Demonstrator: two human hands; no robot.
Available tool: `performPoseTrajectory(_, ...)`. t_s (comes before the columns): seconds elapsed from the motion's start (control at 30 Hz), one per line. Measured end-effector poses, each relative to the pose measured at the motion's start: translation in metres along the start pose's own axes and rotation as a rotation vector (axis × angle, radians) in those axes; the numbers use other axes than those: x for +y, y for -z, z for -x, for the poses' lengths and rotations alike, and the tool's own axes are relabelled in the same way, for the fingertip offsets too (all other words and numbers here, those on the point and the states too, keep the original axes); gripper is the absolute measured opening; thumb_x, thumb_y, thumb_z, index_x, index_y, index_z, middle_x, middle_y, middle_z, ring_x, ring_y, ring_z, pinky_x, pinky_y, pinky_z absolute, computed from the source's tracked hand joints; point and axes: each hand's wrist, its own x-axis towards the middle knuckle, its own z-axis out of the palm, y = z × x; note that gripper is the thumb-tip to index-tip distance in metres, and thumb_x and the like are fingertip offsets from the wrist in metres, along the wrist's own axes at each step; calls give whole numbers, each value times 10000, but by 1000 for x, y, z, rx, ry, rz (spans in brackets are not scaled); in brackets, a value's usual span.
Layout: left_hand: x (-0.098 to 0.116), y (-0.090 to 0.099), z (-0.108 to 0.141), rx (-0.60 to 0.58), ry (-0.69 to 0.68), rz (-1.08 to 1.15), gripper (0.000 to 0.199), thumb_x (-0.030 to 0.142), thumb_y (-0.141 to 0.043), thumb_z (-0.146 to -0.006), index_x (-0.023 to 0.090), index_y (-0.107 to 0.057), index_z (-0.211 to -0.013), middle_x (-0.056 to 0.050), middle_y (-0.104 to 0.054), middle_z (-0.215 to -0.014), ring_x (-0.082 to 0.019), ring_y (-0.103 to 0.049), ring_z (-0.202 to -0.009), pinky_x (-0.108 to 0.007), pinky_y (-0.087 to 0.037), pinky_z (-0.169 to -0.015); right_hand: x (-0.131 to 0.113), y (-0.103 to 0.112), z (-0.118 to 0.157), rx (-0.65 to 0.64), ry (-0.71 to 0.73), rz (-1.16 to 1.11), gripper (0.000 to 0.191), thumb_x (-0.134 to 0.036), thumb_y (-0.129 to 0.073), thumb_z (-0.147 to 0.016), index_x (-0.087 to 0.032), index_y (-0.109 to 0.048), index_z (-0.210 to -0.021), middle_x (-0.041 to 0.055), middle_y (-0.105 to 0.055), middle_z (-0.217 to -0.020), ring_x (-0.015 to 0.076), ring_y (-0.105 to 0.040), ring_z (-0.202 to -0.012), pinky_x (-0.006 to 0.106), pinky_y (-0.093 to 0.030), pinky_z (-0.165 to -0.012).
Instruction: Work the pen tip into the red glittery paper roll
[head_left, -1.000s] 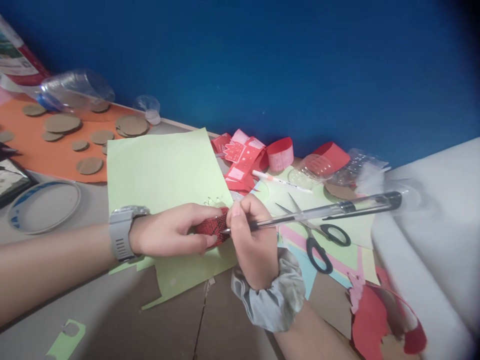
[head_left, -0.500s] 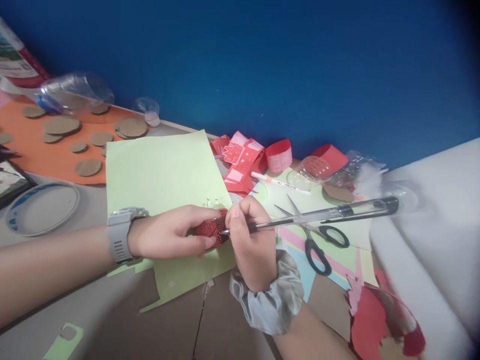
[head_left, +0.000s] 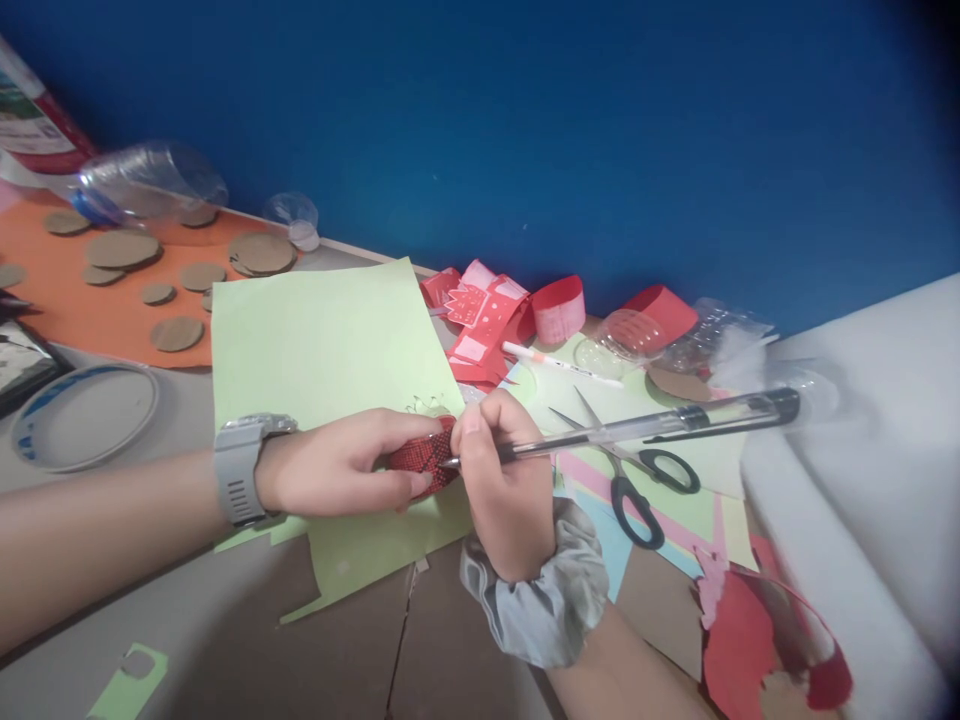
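Note:
A pen point(head_left: 570, 437) with a clear barrel is pinched in my right hand point(head_left: 504, 480), its tip on a red piece with a black crosshatch pattern point(head_left: 420, 462). My left hand point(head_left: 345, 465) grips that red piece between thumb and fingers, and part of it is hidden beneath them. Both hands rest over a light green paper sheet point(head_left: 322, 340). Small pen marks show on the sheet just above the red piece. A grey watch point(head_left: 244, 470) is on my left wrist, and a grey scrunchie point(head_left: 536, 590) circles my right wrist.
Open scissors point(head_left: 630, 475) with black handles lie right of my right hand, near a white marker point(head_left: 562, 365). Red paper rings point(head_left: 557, 310) stand along the blue wall. Cardboard discs point(head_left: 124, 250), a plastic bottle point(head_left: 154, 180) and a tape ring point(head_left: 84, 415) lie left.
The pen's rear end has shifted very slightly. Both hands otherwise keep their places, with the pen tip still on the red piece.

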Motion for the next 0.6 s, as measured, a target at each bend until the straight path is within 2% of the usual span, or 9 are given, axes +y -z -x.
performPoseTrajectory(0.13,0,0,0,-1,-6,5,75,201,-476,-907,145,-502,-865,9,-524,-732,-132,-461,-630,-225,-398,-583,-1,-1,0,-7,-4,-1,306,-201,-451,-902,-220,-319,-626,-62,-290,-576,91,-309,-526,237,-296,-496)
performPoseTrajectory(0.4,0,-1,1,12,-77,14,108,170,-468,-913,154,-471,-806,19,-491,-726,-113,-432,-615,-211,-381,-575,-2,-3,4,120,61,-34,301,-167,-458,-888,-211,-361,-607,-64,-358,-551,79,-303,-490,236,-281,-474)
performPoseTrajectory(0.6,1,-1,0,18,-70,-16,59,140,-481,-879,144,-489,-820,23,-496,-724,-108,-438,-613,-202,-386,-573,0,-4,3,74,27,-30,313,-211,-472,-897,-220,-332,-618,-66,-310,-556,88,-325,-508,237,-298,-482)
